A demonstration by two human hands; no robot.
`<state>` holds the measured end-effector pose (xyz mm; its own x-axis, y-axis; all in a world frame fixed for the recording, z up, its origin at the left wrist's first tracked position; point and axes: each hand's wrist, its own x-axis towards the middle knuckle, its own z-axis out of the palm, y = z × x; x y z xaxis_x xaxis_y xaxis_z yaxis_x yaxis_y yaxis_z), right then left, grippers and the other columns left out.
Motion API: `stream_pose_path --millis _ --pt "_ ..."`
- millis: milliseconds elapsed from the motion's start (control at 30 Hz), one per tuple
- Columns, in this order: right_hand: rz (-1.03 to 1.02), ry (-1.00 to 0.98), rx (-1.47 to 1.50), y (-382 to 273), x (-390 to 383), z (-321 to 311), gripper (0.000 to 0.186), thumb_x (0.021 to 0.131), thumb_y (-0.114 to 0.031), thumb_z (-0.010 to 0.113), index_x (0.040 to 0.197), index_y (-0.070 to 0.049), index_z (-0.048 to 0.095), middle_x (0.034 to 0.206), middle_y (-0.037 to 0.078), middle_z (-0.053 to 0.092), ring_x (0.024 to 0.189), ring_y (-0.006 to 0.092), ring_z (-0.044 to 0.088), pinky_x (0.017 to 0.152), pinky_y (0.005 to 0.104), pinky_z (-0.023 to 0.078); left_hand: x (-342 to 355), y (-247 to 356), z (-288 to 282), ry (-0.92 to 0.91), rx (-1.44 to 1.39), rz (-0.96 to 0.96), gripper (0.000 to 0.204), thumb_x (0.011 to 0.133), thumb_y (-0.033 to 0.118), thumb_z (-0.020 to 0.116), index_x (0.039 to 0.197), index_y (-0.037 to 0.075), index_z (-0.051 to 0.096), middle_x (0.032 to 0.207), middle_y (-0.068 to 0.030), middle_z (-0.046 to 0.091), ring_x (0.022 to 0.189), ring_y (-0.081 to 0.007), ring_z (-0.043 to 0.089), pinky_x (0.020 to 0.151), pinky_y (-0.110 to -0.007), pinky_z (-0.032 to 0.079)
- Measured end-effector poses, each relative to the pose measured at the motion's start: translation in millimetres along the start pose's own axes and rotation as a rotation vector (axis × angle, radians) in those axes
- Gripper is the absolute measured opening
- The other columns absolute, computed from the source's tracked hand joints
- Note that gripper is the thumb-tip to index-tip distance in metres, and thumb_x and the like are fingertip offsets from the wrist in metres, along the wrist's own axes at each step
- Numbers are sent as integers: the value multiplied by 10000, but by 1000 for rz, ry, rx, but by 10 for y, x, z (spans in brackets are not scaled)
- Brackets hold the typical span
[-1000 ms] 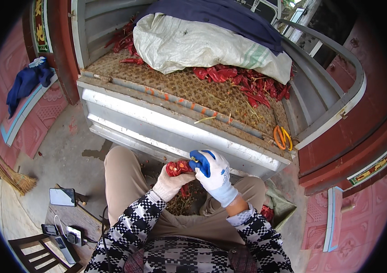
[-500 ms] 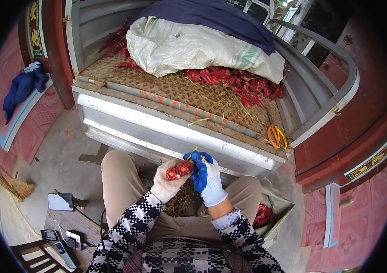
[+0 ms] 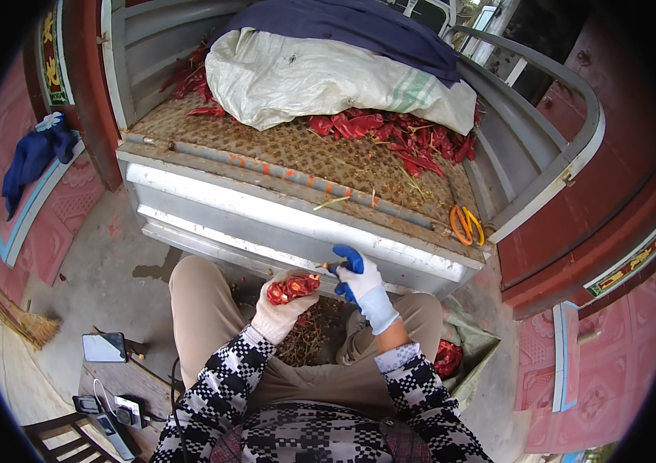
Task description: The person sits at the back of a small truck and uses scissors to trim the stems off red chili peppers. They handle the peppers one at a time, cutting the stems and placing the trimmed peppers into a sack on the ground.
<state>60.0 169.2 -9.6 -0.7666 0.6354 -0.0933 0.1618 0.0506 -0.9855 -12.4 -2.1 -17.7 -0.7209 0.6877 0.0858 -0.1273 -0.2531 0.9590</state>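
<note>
My left hand, in a whitish knit glove, is closed around several dried red chili peppers, their pale cut or torn ends showing. To its right and apart from it, my right hand wears a white glove with a blue coating. Its fingers pinch a thin brownish piece that looks like a pepper stem. Below and between my hands, a heap of stems lies on the ground between my knees.
A metal cart bed stands ahead, carrying red peppers under a white woven sack and dark blue cloth. Orange-handled scissors lie at its right corner. A green sack holds peppers by my right knee; a phone sits left.
My right hand has pulled away to the right from the peppers, with the stem piece in its fingers. My left hand still holds the peppers.
</note>
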Motion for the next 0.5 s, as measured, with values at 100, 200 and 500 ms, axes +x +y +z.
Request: stream_pose_path --millis 100,200,500 --pt "-61 -23 -90 199 -29 -82 257 974 -185 540 1173 -58 643 846 54 681 536 81 556 440 217 419 -35 -47 0 -25 -8 -72 403 745 20 748 1118 -2 595 962 -42 669 871 -124 635 808 -266 512" --pt "-53 -56 48 71 -214 -175 409 885 -208 634 1264 -68 570 971 84 657 710 132 583 585 263 458 15 -55 9 -58 34 -108 407 747 4 733 1128 -2 590 993 -50 676 911 -124 636 820 -270 515" --pt "-364 -31 -439 -244 -709 261 758 699 -342 799 1348 -100 491 1232 189 544 1024 379 617 876 417 520 35 -625 -95 -211 -673 -241 352 1037 238 333 1336 94 451 1286 -145 540 1190 -264 549 1017 -421 464"
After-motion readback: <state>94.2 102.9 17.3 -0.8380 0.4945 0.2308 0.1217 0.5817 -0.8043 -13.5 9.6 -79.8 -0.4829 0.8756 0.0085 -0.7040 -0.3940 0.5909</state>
